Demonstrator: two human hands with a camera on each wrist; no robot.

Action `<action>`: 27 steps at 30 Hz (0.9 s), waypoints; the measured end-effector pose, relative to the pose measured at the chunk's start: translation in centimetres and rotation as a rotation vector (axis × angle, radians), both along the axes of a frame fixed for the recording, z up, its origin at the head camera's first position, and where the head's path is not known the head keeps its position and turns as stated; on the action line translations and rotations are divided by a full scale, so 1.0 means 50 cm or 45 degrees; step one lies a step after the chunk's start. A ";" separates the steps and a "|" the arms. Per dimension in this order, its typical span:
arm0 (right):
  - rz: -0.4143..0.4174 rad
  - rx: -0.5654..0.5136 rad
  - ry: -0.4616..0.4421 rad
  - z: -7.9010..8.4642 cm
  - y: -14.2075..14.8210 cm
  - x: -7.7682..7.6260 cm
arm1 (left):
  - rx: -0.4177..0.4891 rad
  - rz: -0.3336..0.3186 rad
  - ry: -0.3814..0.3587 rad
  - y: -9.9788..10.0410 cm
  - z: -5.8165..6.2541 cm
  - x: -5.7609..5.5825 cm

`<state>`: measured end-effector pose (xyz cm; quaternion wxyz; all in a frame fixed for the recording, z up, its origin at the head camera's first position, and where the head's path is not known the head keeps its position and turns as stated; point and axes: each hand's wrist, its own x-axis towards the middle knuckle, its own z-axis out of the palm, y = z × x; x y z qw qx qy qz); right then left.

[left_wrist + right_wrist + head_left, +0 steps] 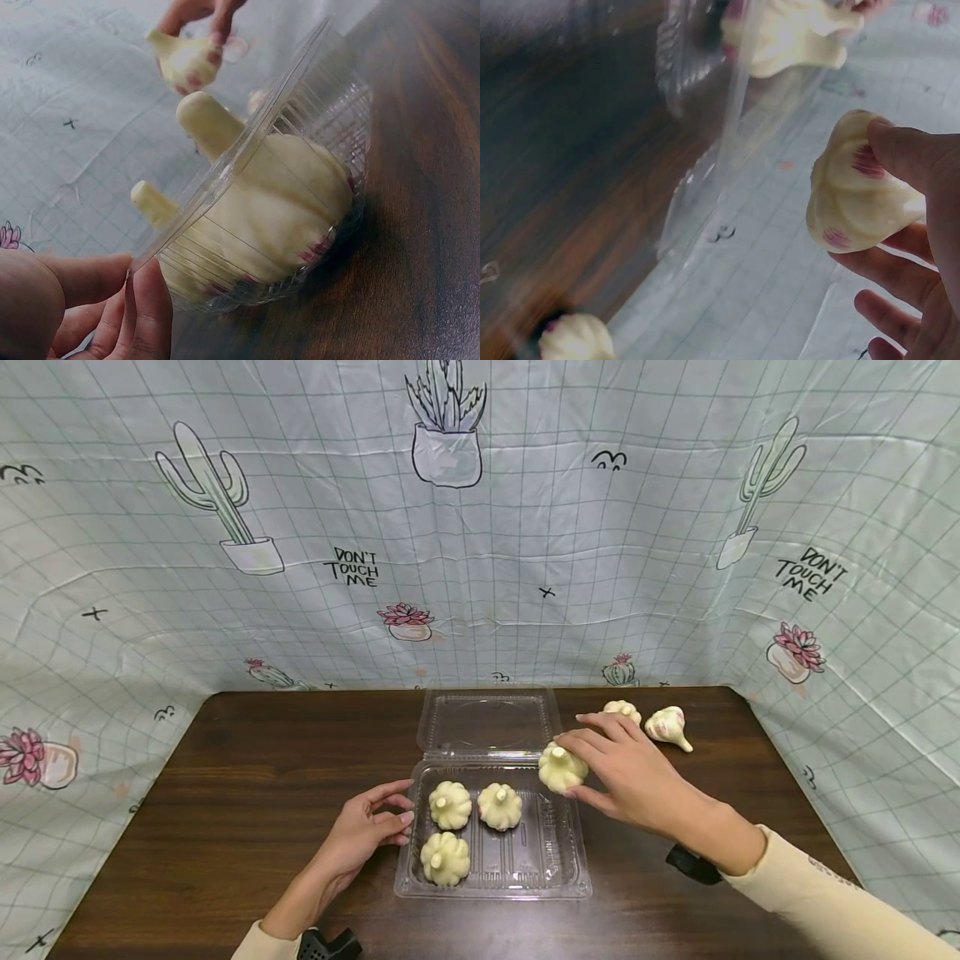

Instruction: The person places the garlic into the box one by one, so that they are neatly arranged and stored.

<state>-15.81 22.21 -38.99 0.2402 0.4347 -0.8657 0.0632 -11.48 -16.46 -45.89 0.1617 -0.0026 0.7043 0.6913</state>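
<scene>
A clear plastic clamshell box (pixel 525 887) lies with its lid folded back, and three garlic bulbs (pixel 500 807) sit in its left and middle part. My left hand (pixel 367 828) pinches the box's left rim between thumb and fingers, as the left wrist view shows at the rim (pixel 161 244). Over the box's back right corner, my right hand (pixel 626 768) holds another garlic bulb (pixel 562 767) between thumb and fingertips. In the right wrist view that bulb (pixel 862 187) shows pink-purple streaks, and its stem is partly hidden by the hand.
Two more garlic bulbs (pixel 667 727) lie on the dark wooden table (pixel 262 793) at the back right, one partly behind my right hand. The open lid (pixel 487 724) extends toward the back edge. A patterned cloth (pixel 480 543) hangs behind and along both sides.
</scene>
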 end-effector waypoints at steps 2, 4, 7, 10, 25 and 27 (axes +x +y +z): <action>0.022 0.014 0.007 -0.001 -0.008 0.005 | 0.004 0.000 0.001 0.000 0.000 0.000; 0.041 0.031 0.015 -0.002 -0.015 0.010 | 0.007 0.001 0.003 0.001 -0.001 0.001; 0.067 0.055 0.022 -0.005 -0.026 0.017 | 0.009 0.003 0.005 0.001 -0.001 0.000; 0.098 0.066 0.024 -0.009 -0.038 0.023 | 0.009 0.004 0.010 0.002 -0.002 0.000; 0.202 0.141 -0.009 -0.034 -0.081 0.050 | 0.011 -0.009 0.009 0.000 0.000 0.001; 0.213 0.151 -0.014 -0.038 -0.084 0.052 | 0.012 -0.009 0.010 0.000 0.001 0.001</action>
